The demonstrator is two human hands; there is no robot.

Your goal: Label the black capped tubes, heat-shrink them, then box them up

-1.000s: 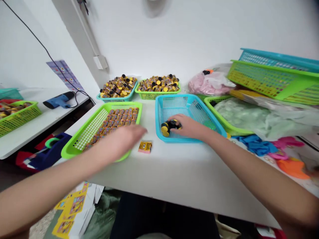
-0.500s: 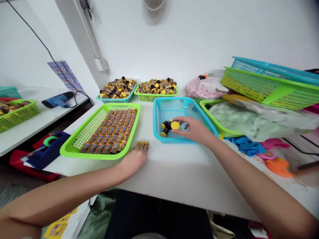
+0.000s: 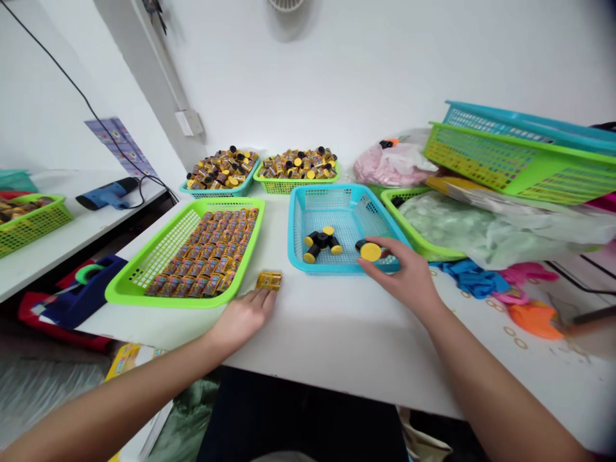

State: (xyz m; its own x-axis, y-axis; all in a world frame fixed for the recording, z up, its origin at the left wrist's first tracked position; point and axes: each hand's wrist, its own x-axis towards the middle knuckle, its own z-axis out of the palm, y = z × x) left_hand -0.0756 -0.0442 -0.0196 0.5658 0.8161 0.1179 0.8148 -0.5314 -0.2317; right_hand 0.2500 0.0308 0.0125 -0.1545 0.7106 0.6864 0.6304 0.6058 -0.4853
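My right hand (image 3: pixel 408 273) pinches a small black cylinder with a yellow end cap (image 3: pixel 370 251) over the near right side of a blue basket (image 3: pixel 302 262). In that basket lie several more black pieces with yellow caps (image 3: pixel 323 241), bunched together on the mesh floor. My left hand (image 3: pixel 246 318) is low at the table, its fingers pressed together at the near edge of a shiny yellow printed sleeve (image 3: pixel 268 280); the thumb is hidden. Just left of it stands a green basket (image 3: pixel 132 285) with rows of printed yellow-and-purple pieces (image 3: pixel 202 256).
Two baskets heaped with wrapped cylinders (image 3: pixel 224 170) stand against the wall. A blue heat gun (image 3: pixel 106 194) lies on the left table. At right are stacked baskets (image 3: pixel 505 160), a plastic-covered basket (image 3: pixel 457 224) and balloon-like coloured pieces (image 3: pixel 534 319). A navy tape dispenser (image 3: pixel 91 292) sits far left.
My right hand has lifted its black cylinder away from the bunched pieces, to the right and toward me. My left hand has drawn back slightly, showing more of the printed sleeve.
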